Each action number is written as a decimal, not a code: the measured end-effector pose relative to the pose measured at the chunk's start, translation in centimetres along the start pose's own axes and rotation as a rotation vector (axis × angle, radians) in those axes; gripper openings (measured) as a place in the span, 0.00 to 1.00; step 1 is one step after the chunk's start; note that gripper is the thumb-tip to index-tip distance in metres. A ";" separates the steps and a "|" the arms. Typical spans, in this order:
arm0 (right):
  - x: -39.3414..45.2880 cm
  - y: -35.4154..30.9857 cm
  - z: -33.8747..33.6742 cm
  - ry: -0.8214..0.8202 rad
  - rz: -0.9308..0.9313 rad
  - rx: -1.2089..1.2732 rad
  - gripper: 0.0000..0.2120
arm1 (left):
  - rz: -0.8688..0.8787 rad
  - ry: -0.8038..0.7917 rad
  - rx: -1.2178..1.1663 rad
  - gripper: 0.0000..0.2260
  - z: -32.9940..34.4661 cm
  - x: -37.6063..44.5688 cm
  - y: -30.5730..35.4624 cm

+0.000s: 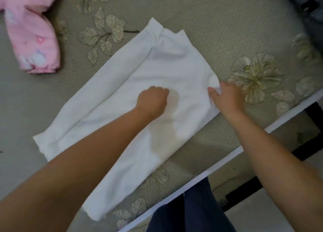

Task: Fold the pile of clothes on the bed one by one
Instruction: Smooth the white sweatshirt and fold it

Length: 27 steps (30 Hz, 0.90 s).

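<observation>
A white long-sleeved top (167,67) lies flat on the bed, collar toward the far side, hem toward me, one sleeve folded along its left side. My left hand (152,101) rests on the middle of the top with its fingers curled under, pressing the cloth down. My right hand (227,97) is at the top's right edge, fingers pinching the folded cloth of the right shoulder or sleeve there.
A pink fluffy garment (29,34) lies at the far left of the bed. A dark grey garment (307,7) sits at the far right corner. The bedspread (201,13) is grey-green with leaf and flower patterns. The bed's white edge (218,163) runs diagonally beside my dark trousers (188,212).
</observation>
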State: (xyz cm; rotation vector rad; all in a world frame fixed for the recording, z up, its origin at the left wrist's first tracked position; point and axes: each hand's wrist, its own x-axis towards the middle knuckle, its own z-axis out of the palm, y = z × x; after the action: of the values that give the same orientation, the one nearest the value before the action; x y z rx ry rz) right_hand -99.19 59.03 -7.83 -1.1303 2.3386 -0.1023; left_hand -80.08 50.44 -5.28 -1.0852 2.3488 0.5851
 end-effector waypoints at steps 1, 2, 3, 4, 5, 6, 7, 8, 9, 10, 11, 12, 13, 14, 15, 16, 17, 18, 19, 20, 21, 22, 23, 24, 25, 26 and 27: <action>-0.1 -0.2 0.3 -0.002 0.024 -0.022 0.21 | -0.001 0.088 -0.002 0.16 -1.0 1.7 0.1; 0.0 -0.1 0.5 0.007 0.053 -0.029 0.20 | 0.015 0.154 0.010 0.19 -2.0 3.6 0.3; 0.2 0.0 0.6 0.015 0.081 -0.031 0.20 | 0.034 0.196 0.045 0.22 -2.8 5.4 0.4; 0.4 0.0 0.7 0.018 0.103 -0.032 0.19 | 0.058 0.210 0.097 0.25 -3.5 7.1 0.5; 0.6 0.0 0.8 0.012 0.119 -0.033 0.18 | 0.083 0.202 0.158 0.27 -4.0 8.7 0.6; 0.9 0.0 0.7 -0.003 0.128 -0.032 0.16 | 0.112 0.177 0.218 0.29 -4.4 10.1 0.7; 1.2 -0.2 0.6 -0.029 0.135 -0.027 0.14 | 0.143 0.142 0.273 0.29 -4.7 11.3 0.8; 1.5 -0.4 0.3 -0.055 0.139 -0.019 0.12 | 0.169 0.109 0.308 0.29 -4.8 12.2 0.9; 1.6 -0.5 0.1 -0.069 0.138 -0.001 0.10 | 0.184 0.082 0.320 0.29 -4.9 12.9 1.1; 1.6 -0.6 0.0 -0.068 0.130 0.019 0.08 | 0.189 0.062 0.320 0.29 -5.0 13.4 1.3; 1.5 -0.7 -0.2 -0.058 0.119 0.033 0.07 | 0.189 0.051 0.314 0.29 -5.2 13.6 1.5; 1.1 -0.9 -0.5 -0.043 0.104 0.041 0.08 | 0.187 0.053 0.310 0.29 -5.4 13.6 1.6; 0.5 -1.1 -0.7 -0.022 0.076 0.048 0.09 | 0.187 0.060 0.317 0.27 -5.7 13.5 1.8; -0.2 -1.4 -1.1 -0.006 0.042 0.052 0.09 | 0.191 0.068 0.334 0.25 -6.0 13.1 1.8; -1.0 -1.8 -1.5 -0.006 0.004 0.058 0.09 | 0.198 0.078 0.341 0.21 -6.2 12.5 1.8; -1.8 -2.2 -2.0 -0.024 -0.036 0.065 0.08 | 0.213 0.093 0.330 0.18 -6.4 11.8 1.6; -2.7 -2.6 -2.3 -0.059 -0.078 0.077 0.07 | 0.236 0.120 0.301 0.15 -6.3 10.9 1.1; -3.7 -3.3 -2.5 -0.100 -0.123 0.089 0.07 | 0.271 0.164 0.265 0.14 -6.2 9.7 0.4; -4.7 -4.1 -2.5 -0.139 -0.166 0.098 0.08 | 0.328 0.235 0.231 0.13 -6.0 8.3 -0.5; -5.9 -5.1 -2.1 -0.164 -0.210 0.093 0.09 | 0.403 0.325 0.203 0.11 -5.7 6.7 -1.7; -7.3 -6.2 -1.5 -0.174 -0.259 0.076 0.09 | 0.480 0.421 0.180 0.09 -5.3 5.0 -3.0; -8.7 -7.4 -0.7 -0.178 -0.307 0.062 0.08 | 0.542 0.498 0.173 0.07 -4.7 3.1 -4.5; -10.2 -8.6 0.2 -0.186 -0.347 0.052 0.06 | 0.581 0.551 0.189 0.06 -3.9 1.1 -6.3; -11.7 -9.6 1.4 -0.199 -0.365 0.041 0.04 | 0.588 0.566 0.219 0.06 -3.0 -1.0 -8.1; -13.1 -10.7 2.5 -0.210 -0.372 0.029 0.02 | 0.573 0.583 0.245 0.07 -1.8 -3.2 -10.0; -14.6 -11.8 3.7 -0.208 -0.366 0.019 0.04 | 0.556 0.592 0.256 0.09 -0.7 -5.3 -11.9; -16.2 -13.0 4.9 -0.206 -0.369 0.005 0.05 | 0.546 0.587 0.247 0.12 0.5 -7.4 -13.7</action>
State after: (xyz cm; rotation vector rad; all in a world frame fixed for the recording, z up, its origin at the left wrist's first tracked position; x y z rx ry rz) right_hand -79.41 63.55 -1.24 -1.4846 1.9304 -0.1177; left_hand -64.99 46.88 -3.78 -0.5353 3.1598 0.1391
